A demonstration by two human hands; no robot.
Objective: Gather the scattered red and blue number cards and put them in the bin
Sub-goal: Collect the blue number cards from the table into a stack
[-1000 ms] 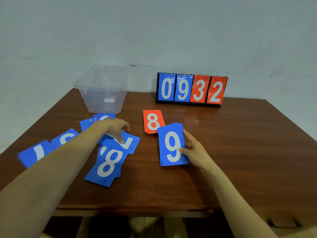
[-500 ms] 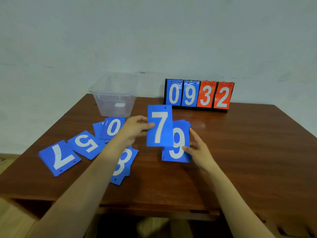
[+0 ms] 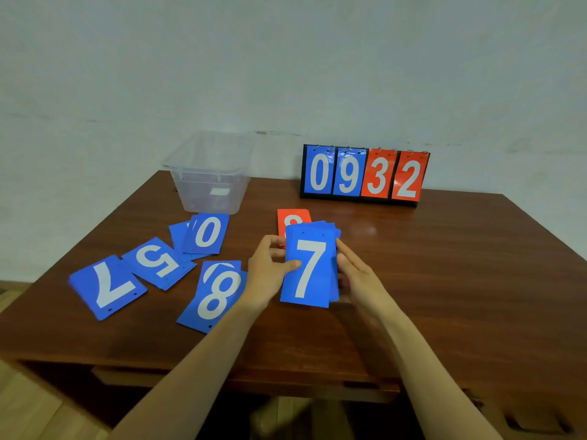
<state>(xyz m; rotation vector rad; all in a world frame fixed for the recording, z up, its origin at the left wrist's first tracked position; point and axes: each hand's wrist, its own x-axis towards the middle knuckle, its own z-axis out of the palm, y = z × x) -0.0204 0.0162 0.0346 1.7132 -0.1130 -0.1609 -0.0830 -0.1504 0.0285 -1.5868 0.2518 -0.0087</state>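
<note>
We hold a stack of blue cards (image 3: pixel 309 271), a 7 on top, squared between both hands: our left hand (image 3: pixel 268 274) pinches its left edge with the thumb on the face, and our right hand (image 3: pixel 359 277) presses along the right edge with fingers flat. Just beyond the stack, partly under its far edge, lies a red card (image 3: pixel 292 219). To the left of our grip lie the loose blue cards on the wooden table (image 3: pixel 444 281): an 8 card (image 3: pixel 219 293) nearest, then a 0 card (image 3: pixel 208 233), a 5 card (image 3: pixel 157 262) and another 7 card (image 3: pixel 106 285) farthest out. The clear plastic bin (image 3: pixel 211 179) stands beyond those, up and left of the stack.

We judge the cards thin, light, stiff and glossy, so they likely slide on each other; gripping both long edges keeps the stack from fanning. Flat cards need a lifted edge.
</note>
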